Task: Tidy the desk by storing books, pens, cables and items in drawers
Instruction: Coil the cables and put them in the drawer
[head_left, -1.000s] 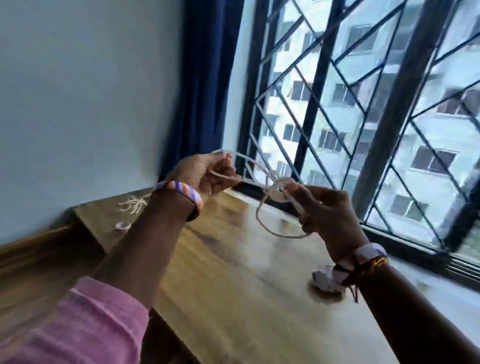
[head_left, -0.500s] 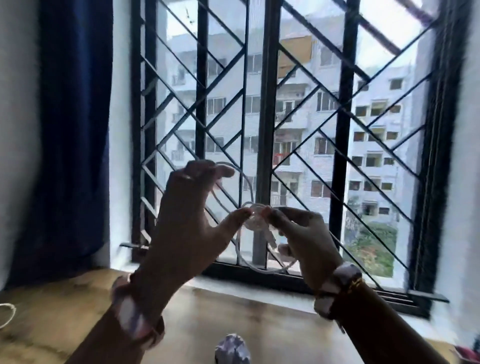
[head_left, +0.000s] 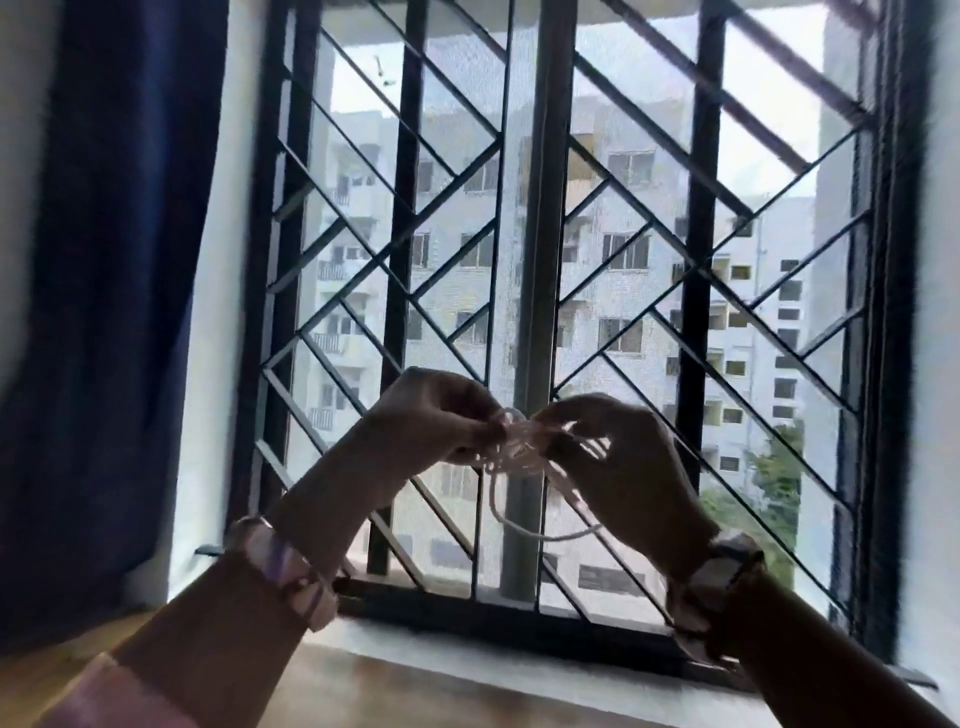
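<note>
While both hands are raised before the window grille (head_left: 696, 218), the left hand (head_left: 436, 421) has its fingers curled tight on a bunched white cable (head_left: 519, 441). The right hand (head_left: 618, 457) pinches the same bundle from the other side, fingertips nearly meeting the left's. One loop (head_left: 540, 532) of cable hangs below between the wrists. A blue curtain (head_left: 114, 291) hangs left, and the worktop (head_left: 415, 691) lies beneath.

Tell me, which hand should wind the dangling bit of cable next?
Probably the right hand. The loose loop of the white cable hangs just beneath it, while the left hand pinches the bundled coil and can hold it steady.
</note>
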